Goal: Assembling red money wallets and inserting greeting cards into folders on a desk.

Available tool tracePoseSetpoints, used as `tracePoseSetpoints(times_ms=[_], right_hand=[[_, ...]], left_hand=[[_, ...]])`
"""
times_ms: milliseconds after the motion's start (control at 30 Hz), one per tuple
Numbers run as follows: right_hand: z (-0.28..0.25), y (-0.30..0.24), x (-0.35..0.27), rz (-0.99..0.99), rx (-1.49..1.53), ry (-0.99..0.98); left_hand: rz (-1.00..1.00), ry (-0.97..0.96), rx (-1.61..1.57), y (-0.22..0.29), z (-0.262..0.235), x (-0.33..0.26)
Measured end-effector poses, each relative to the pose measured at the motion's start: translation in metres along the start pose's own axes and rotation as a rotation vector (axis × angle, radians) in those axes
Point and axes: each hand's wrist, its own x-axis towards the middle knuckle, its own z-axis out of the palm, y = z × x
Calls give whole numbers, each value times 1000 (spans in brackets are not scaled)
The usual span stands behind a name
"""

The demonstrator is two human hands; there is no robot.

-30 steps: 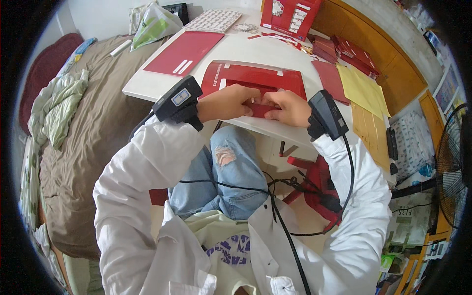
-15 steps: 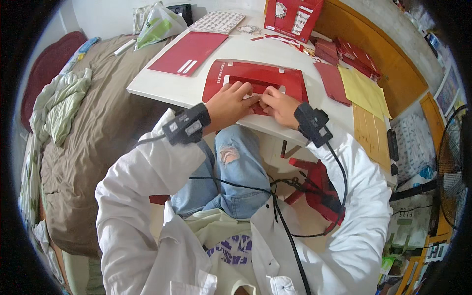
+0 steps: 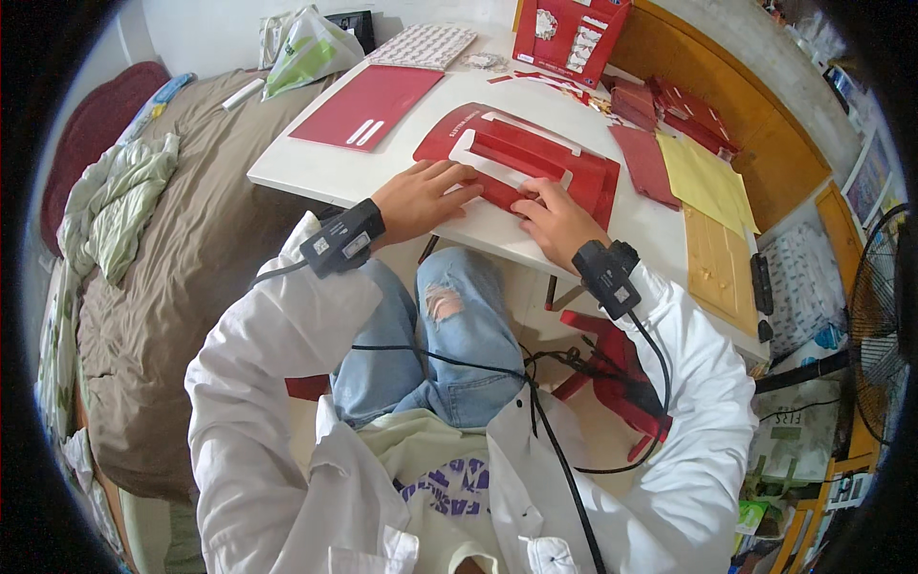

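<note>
On the white table in front of me lies a red printed cardboard piece (image 3: 593,180), turned at a slant. A raised red fold with white strips (image 3: 507,161) runs along its middle. My right hand (image 3: 557,215) is at the near edge of the cardboard, its thumb and bent index finger closed on that edge. Left of it, my left hand (image 3: 427,199) hovers by the table's front, fingers loosely bent and apart, holding nothing. Its fingertips come close to the cardboard's near left side. Both wrists wear black strapped devices with cables.
A flat red sheet (image 3: 368,107) lies left on the white table (image 3: 320,165), near a patterned white pad (image 3: 422,44). An upright red box (image 3: 571,40) and red scraps sit at the back. Red pieces (image 3: 690,113) and a yellow sheet (image 3: 706,177) are right. A bed (image 3: 191,287) stands left.
My hands have moved apart, the left one leaving the cardboard. The cardboard has turned clockwise and shifted right, and its raised fold now shows.
</note>
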Motion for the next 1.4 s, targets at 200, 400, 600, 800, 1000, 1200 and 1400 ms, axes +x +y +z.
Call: tracePoseSetpoints(times_ms=[200, 400, 600, 800, 1000, 1200, 1400], right_hand=[[-13, 8, 4, -118, 26, -64], [-22, 0, -6, -251, -71, -116], [-31, -1, -10, -321, -100, -8], [-49, -11, 1, -356, -86, 31], [-55, -18, 13, -72, 253, -73], [-60, -21, 23, 126, 628, -303], [-68, -29, 26, 155, 467, -350]], left_hand=[[-24, -97, -104, 2, -5, 11], [186, -28, -36, 4, -10, -3], [223, 19, 3, 10, -17, 2], [210, 130, 80, 8, -34, 11], [130, 22, 55, 15, -43, 23], [-94, -18, -395, 23, -43, 32], [-342, -195, -749, 24, -57, 33]])
